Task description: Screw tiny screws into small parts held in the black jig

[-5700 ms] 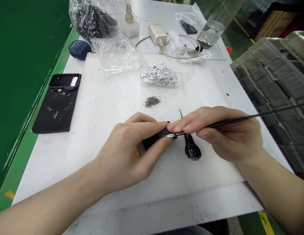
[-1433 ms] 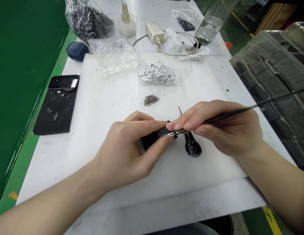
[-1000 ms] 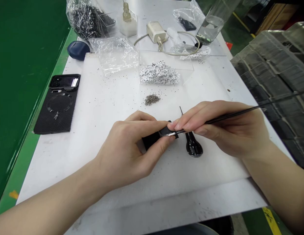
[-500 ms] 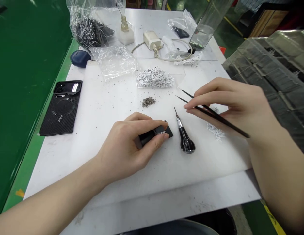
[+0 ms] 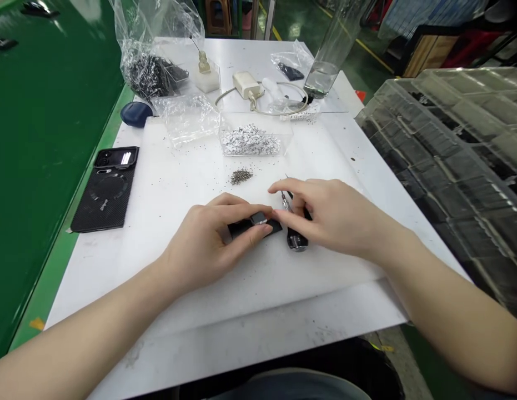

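Note:
My left hand (image 5: 208,236) is closed, its thumb and forefinger pinching a small dark grey block (image 5: 258,218) with a bright metal edge. Below that block lies a flat black piece (image 5: 275,226) on the white mat (image 5: 191,300). My right hand (image 5: 341,219) has come up beside it, thumb tip at the left fingertips and forefinger stretched out. Dark tweezers (image 5: 307,213) are tucked in its curled fingers, mostly hidden. Partly under the right hand, a screwdriver with a black bulb handle (image 5: 297,241) rests on the mat. A heap of tiny dark screws (image 5: 241,176) lies beyond.
A clear tray (image 5: 286,145) of small white pieces stands behind the screws. Further back are a charger (image 5: 246,85), plastic bags (image 5: 189,119), a needle bottle (image 5: 204,64) and a clear cylinder (image 5: 320,80). A phone (image 5: 106,191) lies left; compartment boxes (image 5: 445,150) stand right.
My right hand has moved left and down to my left hand, and the tweezers have swung back into its palm. My left hand keeps its pinch. The whole view has shifted slightly.

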`<state>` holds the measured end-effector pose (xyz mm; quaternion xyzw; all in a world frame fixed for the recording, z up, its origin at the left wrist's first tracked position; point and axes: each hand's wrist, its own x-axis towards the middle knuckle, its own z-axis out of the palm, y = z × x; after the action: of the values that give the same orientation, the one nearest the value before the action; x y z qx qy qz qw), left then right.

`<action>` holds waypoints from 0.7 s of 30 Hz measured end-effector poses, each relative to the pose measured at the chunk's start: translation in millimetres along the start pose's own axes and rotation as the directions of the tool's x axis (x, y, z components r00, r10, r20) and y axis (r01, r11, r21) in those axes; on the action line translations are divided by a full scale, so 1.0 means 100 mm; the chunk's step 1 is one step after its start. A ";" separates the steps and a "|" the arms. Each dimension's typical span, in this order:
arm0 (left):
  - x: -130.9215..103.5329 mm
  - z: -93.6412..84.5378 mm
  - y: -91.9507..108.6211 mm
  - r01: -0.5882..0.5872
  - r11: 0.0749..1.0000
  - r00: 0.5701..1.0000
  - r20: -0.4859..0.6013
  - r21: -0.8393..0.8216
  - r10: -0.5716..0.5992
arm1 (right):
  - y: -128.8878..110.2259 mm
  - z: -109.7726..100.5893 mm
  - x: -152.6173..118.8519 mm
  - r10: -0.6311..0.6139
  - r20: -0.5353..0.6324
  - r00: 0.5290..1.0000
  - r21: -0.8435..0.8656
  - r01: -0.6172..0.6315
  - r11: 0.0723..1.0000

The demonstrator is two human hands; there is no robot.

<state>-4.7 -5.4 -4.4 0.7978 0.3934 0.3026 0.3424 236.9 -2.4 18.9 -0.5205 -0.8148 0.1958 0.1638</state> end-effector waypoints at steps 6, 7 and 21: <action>0.01 -0.01 0.01 -0.005 1.000 1.000 0.020 -0.018 0.005 | -0.02 -0.03 -0.02 0.076 0.113 0.991 0.165 -0.094 0.982; 0.01 -0.01 0.01 -0.002 1.000 1.000 0.025 -0.020 0.003 | 0.01 -0.05 -0.01 0.090 0.099 0.991 0.235 -0.111 0.966; 0.02 -0.02 0.00 -0.043 0.993 0.996 0.077 -0.106 0.052 | -0.14 0.18 0.01 -0.127 -0.606 0.785 0.411 0.446 0.795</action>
<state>-5.3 -3.2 -3.1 0.7995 0.3441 0.2986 0.3915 217.0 -9.7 10.0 -0.3516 -0.7168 0.2277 0.5574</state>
